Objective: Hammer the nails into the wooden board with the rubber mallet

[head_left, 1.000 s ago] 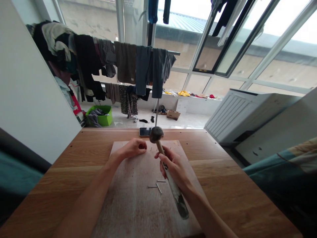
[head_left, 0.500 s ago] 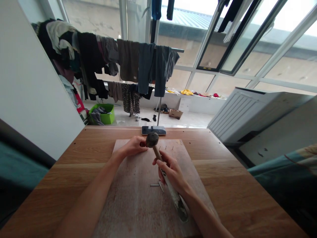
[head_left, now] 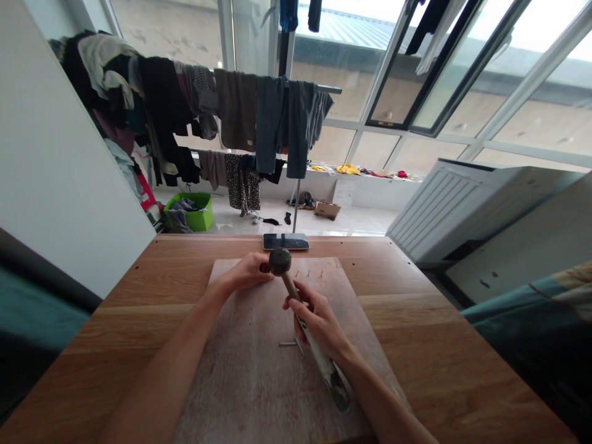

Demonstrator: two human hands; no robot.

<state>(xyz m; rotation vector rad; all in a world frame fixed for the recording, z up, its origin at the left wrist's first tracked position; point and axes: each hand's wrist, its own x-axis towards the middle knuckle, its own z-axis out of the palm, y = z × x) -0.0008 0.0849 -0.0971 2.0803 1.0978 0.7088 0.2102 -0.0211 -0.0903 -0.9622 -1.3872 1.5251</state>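
Observation:
My right hand [head_left: 317, 317] is wrapped round the handle of a hammer [head_left: 291, 287], whose dark round head is raised over the far part of a worn wooden board [head_left: 250, 370]. Close beside the hammer head, my left hand [head_left: 250, 271] rests on the board with thumb and fingers pinched together. What sits between those fingertips is hidden. To the right of the head, several thin nails [head_left: 322, 274] stand upright in a row along the board's far side. Two loose nails [head_left: 287, 343] lie on the board below my right hand.
The board lies on a wooden table [head_left: 416, 327]. A phone [head_left: 285, 241] is at the table's far edge. Beyond are a rack of clothes [head_left: 235, 111], a green basket [head_left: 203, 219] and a cardboard box [head_left: 327, 210]. A white cabinet-like panel [head_left: 60, 148] borders the left.
The hammer head has shifted very slightly left, along with a small shift of the whole view. Both hands keep their hold and place on the board.

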